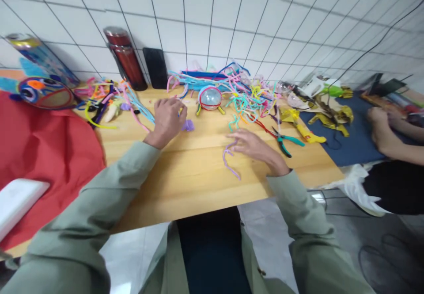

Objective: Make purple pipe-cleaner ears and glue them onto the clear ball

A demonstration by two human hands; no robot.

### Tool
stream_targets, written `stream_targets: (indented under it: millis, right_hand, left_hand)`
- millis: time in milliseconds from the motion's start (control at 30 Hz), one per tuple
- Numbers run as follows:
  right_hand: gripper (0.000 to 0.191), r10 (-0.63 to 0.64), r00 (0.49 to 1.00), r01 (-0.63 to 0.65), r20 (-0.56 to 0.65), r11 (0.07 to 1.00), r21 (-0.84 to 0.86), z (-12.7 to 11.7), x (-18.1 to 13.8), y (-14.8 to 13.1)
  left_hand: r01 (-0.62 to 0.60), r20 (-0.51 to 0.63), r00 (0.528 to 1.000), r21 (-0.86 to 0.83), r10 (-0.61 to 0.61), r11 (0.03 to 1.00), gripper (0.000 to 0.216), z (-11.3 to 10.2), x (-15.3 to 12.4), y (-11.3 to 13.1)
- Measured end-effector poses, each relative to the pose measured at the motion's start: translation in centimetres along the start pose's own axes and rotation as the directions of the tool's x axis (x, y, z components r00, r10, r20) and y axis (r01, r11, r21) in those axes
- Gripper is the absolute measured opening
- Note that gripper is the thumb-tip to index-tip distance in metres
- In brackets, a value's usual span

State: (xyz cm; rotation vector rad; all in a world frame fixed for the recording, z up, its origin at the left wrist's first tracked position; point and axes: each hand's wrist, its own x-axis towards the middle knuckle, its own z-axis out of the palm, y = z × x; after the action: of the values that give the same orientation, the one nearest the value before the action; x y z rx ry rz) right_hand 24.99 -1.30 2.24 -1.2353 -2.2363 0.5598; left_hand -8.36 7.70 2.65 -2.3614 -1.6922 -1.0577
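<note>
My left hand (pixel 168 118) rests on the wooden table (pixel 185 183) with fingers curled, beside a small purple fuzzy piece (pixel 188 126); whether it holds anything is hidden. Flat on the table lies my right hand (pixel 255 148), fingers stretched out and touching a lilac pipe cleaner (pixel 229 159). Behind both hands stands a clear ball with a red band and yellow legs (pixel 210 98), in front of a heap of coloured pipe cleaners (pixel 238 91).
Teal-handled pliers (pixel 285 142) and a yellow glue gun (pixel 306 132) lie at right. A red flask (pixel 125 58), a black phone (pixel 155 67) and a can (pixel 39 55) stand by the tiled wall. Red cloth (pixel 43 148) covers the left. Another person's hands (pixel 380 128) work on a blue mat (pixel 351 146).
</note>
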Motion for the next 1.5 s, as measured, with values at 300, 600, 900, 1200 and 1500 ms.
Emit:
stream_targets:
  millis: [300,600,900,1200,1500]
  right_hand:
    - [0.022,0.006,0.993,-0.013,-0.115,0.998,-0.063,4.6,-2.5,-1.0]
    - [0.014,0.015,0.933,-0.052,-0.361,0.994,-0.093,-1.6,0.3,1.6]
    - [0.057,0.082,0.734,-0.197,-0.674,0.976,-0.096,-5.8,6.2,6.7]
    - [0.028,-0.056,0.848,-0.002,-0.526,0.994,-0.109,3.2,3.3,6.3]
    - [0.025,-0.037,0.893,0.023,-0.449,0.999,-0.038,3.8,3.2,5.5]
  left_hand:
    - [-0.028,0.016,0.999,-0.106,0.03,0.994,0.031,2.2,-4.3,-1.1]
    - [0.056,0.023,0.998,-0.217,-0.052,0.975,0.03,2.8,-3.6,-2.5]
    - [-0.003,0.123,0.992,-0.211,0.03,0.977,0.051,3.5,-4.1,-2.2]
    - [-0.111,0.351,0.929,-0.042,0.119,0.993,0.063,3.1,-4.3,-2.1]
    - [-0.279,0.469,0.854,0.043,0.227,0.959,0.065,3.9,-5.5,-2.0]
